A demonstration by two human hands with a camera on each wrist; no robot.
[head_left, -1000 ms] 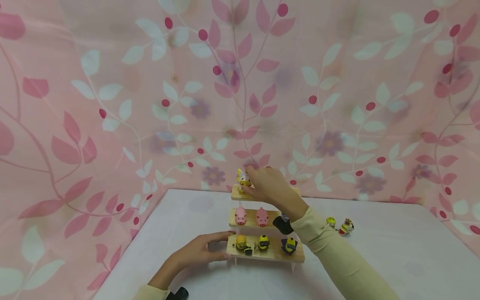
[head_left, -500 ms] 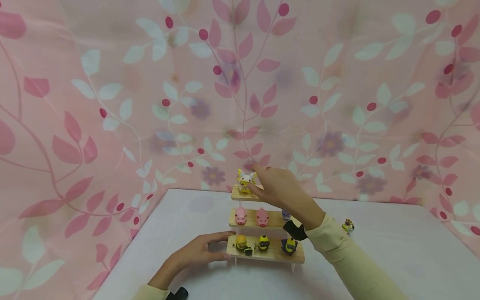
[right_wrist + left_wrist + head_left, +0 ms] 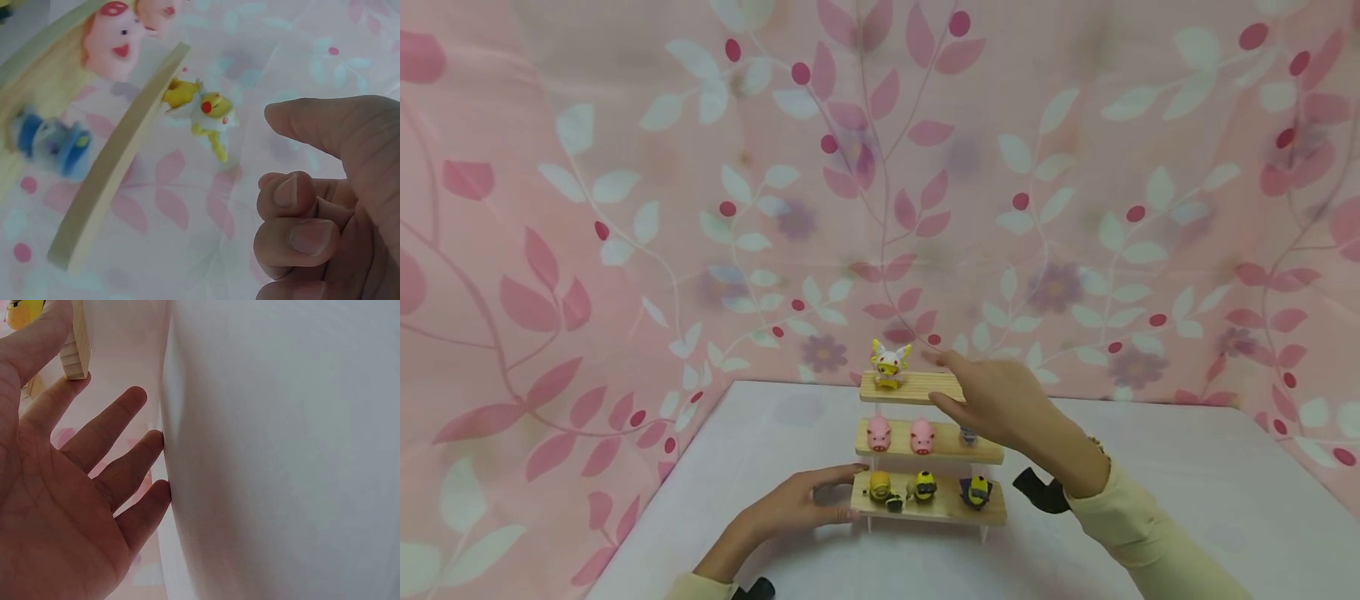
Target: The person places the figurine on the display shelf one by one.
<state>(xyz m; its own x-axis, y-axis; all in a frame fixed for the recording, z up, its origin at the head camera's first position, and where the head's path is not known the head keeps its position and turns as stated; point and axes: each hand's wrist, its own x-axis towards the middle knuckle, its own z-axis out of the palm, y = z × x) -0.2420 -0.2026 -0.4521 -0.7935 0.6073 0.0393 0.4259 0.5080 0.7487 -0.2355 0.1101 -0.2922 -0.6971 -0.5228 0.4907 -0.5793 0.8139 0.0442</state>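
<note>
A three-step wooden display stand (image 3: 917, 388) stands on the white table. At the left of its top step is a white-and-yellow eared figurine (image 3: 890, 367), upright. My right hand (image 3: 1000, 400) is apart to its right, thumb and fingers spread with nothing between them; the right wrist view shows the same gap beside the figurine (image 3: 212, 115). My left hand (image 3: 797, 500) pinches the left end of the bottom step; in the left wrist view the thumb lies over the board (image 3: 75, 356) and a fingertip touches its edge.
Two pink pig figurines (image 3: 878, 435) and a blue-grey figurine (image 3: 967, 435) stand on the middle step. Several yellow-and-black figurines (image 3: 925, 487) occupy the bottom step. A pink floral cloth (image 3: 820, 250) hangs behind the table (image 3: 1180, 483). My right forearm covers part of the table's right side.
My right hand has let go of the white-and-yellow figurine and moved right, leaving it on the top step. The left hand keeps its place at the bottom step.
</note>
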